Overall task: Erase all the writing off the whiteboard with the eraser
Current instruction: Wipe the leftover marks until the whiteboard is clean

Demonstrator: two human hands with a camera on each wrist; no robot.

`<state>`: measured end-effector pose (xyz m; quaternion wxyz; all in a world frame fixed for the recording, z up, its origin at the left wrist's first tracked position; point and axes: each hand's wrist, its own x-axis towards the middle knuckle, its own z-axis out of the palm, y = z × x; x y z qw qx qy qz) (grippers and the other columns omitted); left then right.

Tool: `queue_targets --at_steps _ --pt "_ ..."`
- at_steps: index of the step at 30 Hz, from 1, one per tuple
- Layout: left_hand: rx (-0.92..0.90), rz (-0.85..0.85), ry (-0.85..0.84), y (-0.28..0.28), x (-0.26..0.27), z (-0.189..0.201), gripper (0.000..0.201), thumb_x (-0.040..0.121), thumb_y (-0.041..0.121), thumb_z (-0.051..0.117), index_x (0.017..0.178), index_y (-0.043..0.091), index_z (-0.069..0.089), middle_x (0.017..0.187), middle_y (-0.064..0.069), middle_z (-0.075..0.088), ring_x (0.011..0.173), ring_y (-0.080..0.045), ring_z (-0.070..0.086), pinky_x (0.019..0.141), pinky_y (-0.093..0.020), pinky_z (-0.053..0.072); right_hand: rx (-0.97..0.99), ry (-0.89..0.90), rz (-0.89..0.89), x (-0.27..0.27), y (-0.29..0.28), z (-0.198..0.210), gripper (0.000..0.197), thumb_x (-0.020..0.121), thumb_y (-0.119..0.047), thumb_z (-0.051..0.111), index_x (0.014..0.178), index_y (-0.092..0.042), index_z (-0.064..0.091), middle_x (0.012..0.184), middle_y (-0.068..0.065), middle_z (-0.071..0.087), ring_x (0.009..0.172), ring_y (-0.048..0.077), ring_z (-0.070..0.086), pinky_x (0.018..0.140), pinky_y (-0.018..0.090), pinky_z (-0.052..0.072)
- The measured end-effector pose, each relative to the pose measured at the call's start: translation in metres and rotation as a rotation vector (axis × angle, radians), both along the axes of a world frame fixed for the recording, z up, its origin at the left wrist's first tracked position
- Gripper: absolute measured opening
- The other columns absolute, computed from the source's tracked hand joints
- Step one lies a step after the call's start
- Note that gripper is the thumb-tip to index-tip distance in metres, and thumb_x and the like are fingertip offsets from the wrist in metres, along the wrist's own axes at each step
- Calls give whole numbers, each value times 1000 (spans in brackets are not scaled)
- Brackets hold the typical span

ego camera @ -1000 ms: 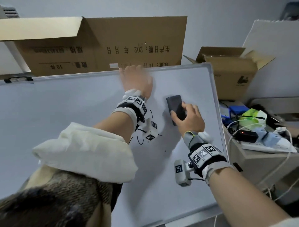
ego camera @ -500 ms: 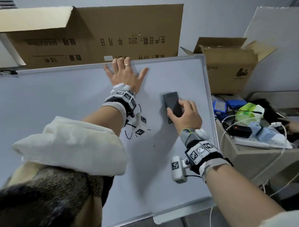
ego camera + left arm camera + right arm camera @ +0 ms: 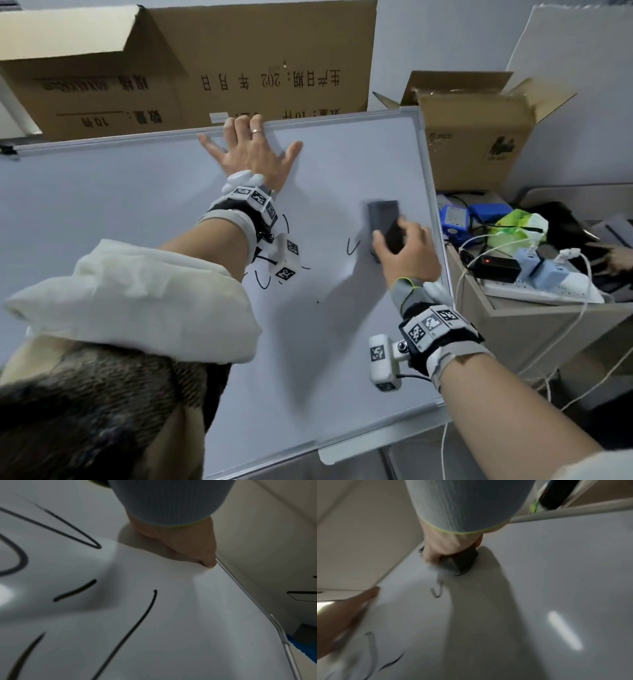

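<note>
partly done, by the look of it. most of the whiteboard (image 3: 137,192) bare of ink, with black strokes left in two patches. right hand (image 3: 407,255) curled round the dark eraser (image 3: 385,222), that grip holding it flat against the board, blurred as if mid-wipe. one small hooked stroke (image 3: 352,246) just to the left of that grip, touching or nearly touching the eraser's edge in the right wrist view (image 3: 436,591). further left of it, a cluster of curved strokes (image 3: 262,282) beneath the left wrist, partly hidden by the wrist camera there (seen large and unerased in the left wrist view (image 3: 137,622)). a tiny dot (image 3: 317,302) below and left of the eraser as well. left hand (image 3: 250,154) spread flat, fingers straight, pressing the board near its top frame, holding nothing.

for room: the board's right frame (image 3: 430,212) close to the right of the eraser grip, so little travel that way. beyond it a cluttered tabletop (image 3: 534,308) with cables and chargers, and an open cardboard box (image 3: 479,144) above that. plenty of bare board to the left and below. likely obstacle: the left forearm lying over the larger cluster, probably needing to shift before the eraser can pass there. large cardboard box (image 3: 191,68) behind the top edge, just beyond the left fingertips.
</note>
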<state>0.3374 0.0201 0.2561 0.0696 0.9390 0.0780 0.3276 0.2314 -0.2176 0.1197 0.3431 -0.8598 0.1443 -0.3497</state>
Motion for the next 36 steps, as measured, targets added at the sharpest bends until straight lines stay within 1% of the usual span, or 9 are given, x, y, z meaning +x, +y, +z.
queue_targets --at_steps 3,5,10,15,17,22,26,30,36 --pt "6 -4 8 -3 -1 0 88 78 81 25 141 22 40 143 2 40 144 -24 24 111 -70 -1 119 38 -167 -3 -26 -2 50 82 -54 63 115 -17 56 116 11 58 98 36 62 65 35 41" --pt "11 17 17 -2 -3 -1 90 79 82 23 142 20 39 144 0 40 144 -26 23 110 -71 0 92 80 -154 0 -18 4 48 81 -52 67 112 -17 56 115 11 58 96 36 62 64 32 38" --pt "14 27 5 -3 -3 -2 93 79 82 23 144 17 38 146 -3 38 145 -27 23 109 -72 1 -200 45 246 3 32 16 52 75 -57 71 114 -24 59 111 -1 57 96 22 62 68 32 48" --pt "10 2 10 -5 -4 -2 92 79 82 24 144 18 38 145 -1 39 144 -26 25 109 -72 0 114 67 -117 2 7 8 52 80 -57 65 114 -19 54 115 7 56 93 34 63 61 32 38" --pt "4 6 8 -4 -4 -2 92 79 81 25 144 18 38 145 -1 39 143 -26 25 109 -72 0 130 79 -152 2 13 11 53 80 -54 67 114 -16 53 115 9 56 90 36 63 60 32 36" --pt "4 6 -9 0 -1 -5 91 79 81 23 143 19 38 145 -1 39 144 -26 24 109 -72 1 -208 54 271 -1 53 20 54 78 -56 71 117 -21 58 114 2 57 97 26 62 69 35 50" --pt "16 -25 -18 8 -1 -6 86 81 80 23 143 22 38 144 1 39 144 -25 24 110 -71 -2 8 78 3 -3 12 7 52 81 -57 66 117 -20 54 117 8 57 99 33 63 70 38 49" --pt "-43 -19 -50 8 -5 -4 71 82 75 30 138 33 43 143 -2 39 144 -27 22 112 -67 0 142 84 -202 -14 -10 -11 52 84 -49 66 116 -10 51 116 16 55 93 40 61 61 33 38" --pt "29 -19 17 19 -6 1 68 84 74 25 140 37 38 144 0 38 143 -26 23 112 -67 2 -51 70 313 -15 74 1 57 76 -58 71 117 -21 55 114 -3 54 98 20 61 69 33 50"
